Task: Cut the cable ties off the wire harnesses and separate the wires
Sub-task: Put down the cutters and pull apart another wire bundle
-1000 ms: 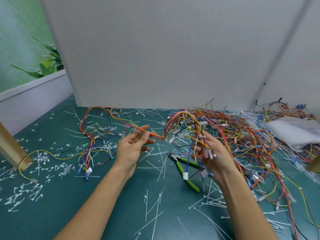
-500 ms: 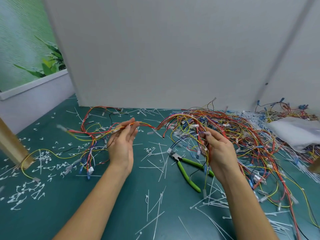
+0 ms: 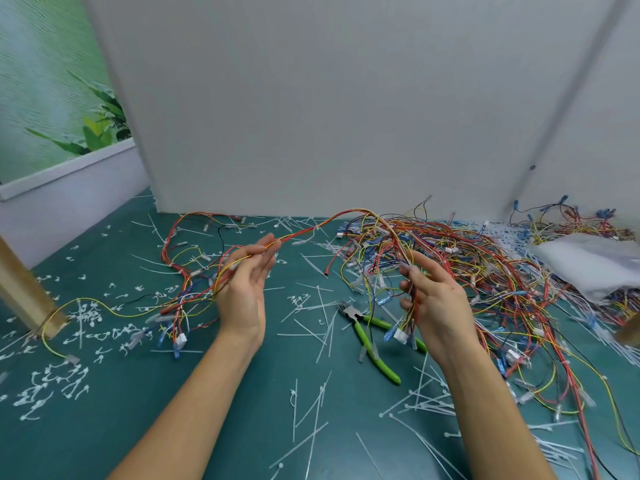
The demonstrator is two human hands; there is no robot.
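A red, orange and yellow wire harness arcs above the green table between my hands. My left hand pinches its left stretch between thumb and fingertips, palm facing right. My right hand grips the harness's other strands, which hang down to white and blue connectors. A white cable tie still sits on the raised stretch. Green-handled cutters lie on the table between my hands, untouched. A big tangle of harnesses spreads to the right.
Separated wires lie left of my left hand. Cut ties and white snippets litter the table. A white bag rests at the far right, a wooden post stands at the left edge, and a grey panel closes the back.
My left hand has drawn the harness leftward and then lifted it, stretching it away from the pile. My right hand has shifted its hold on the hanging strands.
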